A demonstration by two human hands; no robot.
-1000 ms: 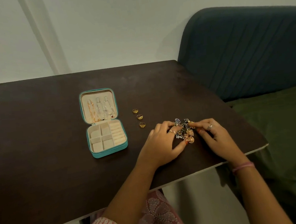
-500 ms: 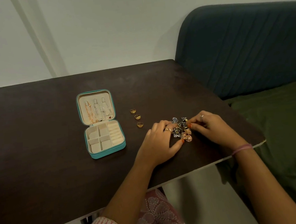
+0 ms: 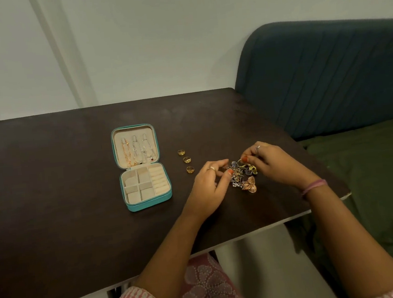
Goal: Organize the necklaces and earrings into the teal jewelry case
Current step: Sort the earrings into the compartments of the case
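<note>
While the square teal jewelry case (image 3: 142, 168) lies open at centre-left on the dark matte table (image 3: 51, 198), chains in its lid, the right hand (image 3: 272, 164) pinches a gold piece atop the filigree earring pile (image 3: 243, 175); the left hand (image 3: 210, 187) touches the pile, fingers loosely curled, beside three gold rings (image 3: 186, 160).

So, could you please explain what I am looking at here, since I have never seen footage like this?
No machine here: a person wears a camera on the head, looking down at their own two bare hands. On the dark table lies an open teal jewelry case, necklaces hanging in its lid, its lower compartments looking empty. Beside it sit three gold rings. The left hand and right hand work at a tangled pile of earrings; the right fingers pinch a piece at the pile's top.
</note>
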